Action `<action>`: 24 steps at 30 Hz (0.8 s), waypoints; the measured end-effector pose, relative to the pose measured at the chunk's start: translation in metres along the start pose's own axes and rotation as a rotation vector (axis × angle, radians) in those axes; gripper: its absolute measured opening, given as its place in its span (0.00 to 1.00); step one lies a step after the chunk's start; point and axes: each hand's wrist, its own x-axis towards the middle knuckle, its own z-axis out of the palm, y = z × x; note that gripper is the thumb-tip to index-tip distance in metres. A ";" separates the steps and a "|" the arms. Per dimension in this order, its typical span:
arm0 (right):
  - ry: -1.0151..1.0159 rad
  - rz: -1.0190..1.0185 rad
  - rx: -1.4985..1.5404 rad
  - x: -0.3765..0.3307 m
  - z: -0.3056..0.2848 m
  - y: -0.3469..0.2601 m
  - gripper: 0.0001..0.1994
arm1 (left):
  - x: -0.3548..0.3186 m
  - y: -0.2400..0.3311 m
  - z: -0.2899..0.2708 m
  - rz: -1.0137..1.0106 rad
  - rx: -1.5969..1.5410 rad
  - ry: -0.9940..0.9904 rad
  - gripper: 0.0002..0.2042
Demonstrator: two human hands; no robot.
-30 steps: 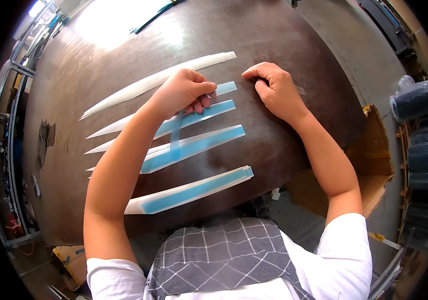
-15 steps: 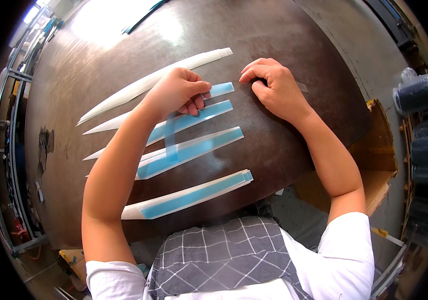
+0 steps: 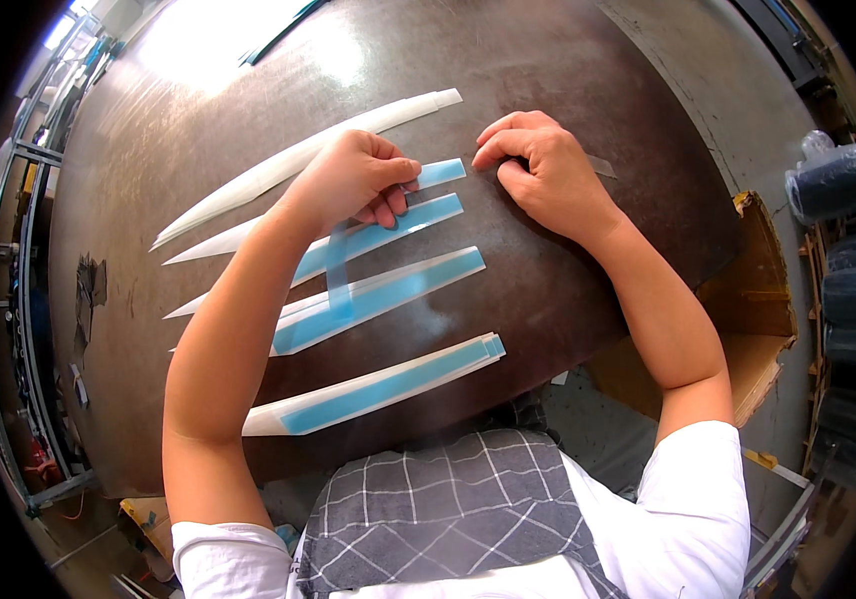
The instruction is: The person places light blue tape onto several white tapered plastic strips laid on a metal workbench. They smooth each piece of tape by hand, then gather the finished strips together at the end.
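My left hand (image 3: 373, 180) is closed in a pinch on a translucent blue film strip (image 3: 339, 275), which hangs down across the pieces nearer me. Under this hand lies a narrow white tapered piece with a blue band (image 3: 442, 174) at its right end. Closer to me are more such white pieces, among them one with a blue band (image 3: 398, 289) and a near stack (image 3: 388, 390) topped with blue. Beyond the hand lies a plain white tapered stack (image 3: 298, 160). My right hand (image 3: 548, 175) rests to the right of the pieces, fingers bent, thumb and forefinger apart, nothing visible between them.
The brown table (image 3: 568, 299) carries all the strips. A clear strip (image 3: 603, 167) lies beside my right wrist. An open cardboard box (image 3: 748, 299) stands off the table's right edge, with wrapped dark rolls (image 3: 838, 185) farther right. Metal shelving (image 3: 23, 299) lines the left.
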 end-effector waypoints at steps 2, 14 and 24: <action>-0.011 0.003 0.005 -0.001 0.000 -0.001 0.12 | -0.001 0.001 0.001 0.003 0.008 0.006 0.11; 0.027 -0.173 -0.158 -0.004 0.008 -0.002 0.14 | -0.003 0.004 0.002 -0.009 0.018 0.012 0.11; 0.022 -0.164 -0.217 -0.004 0.011 -0.005 0.14 | -0.017 0.001 -0.014 0.061 0.171 0.076 0.13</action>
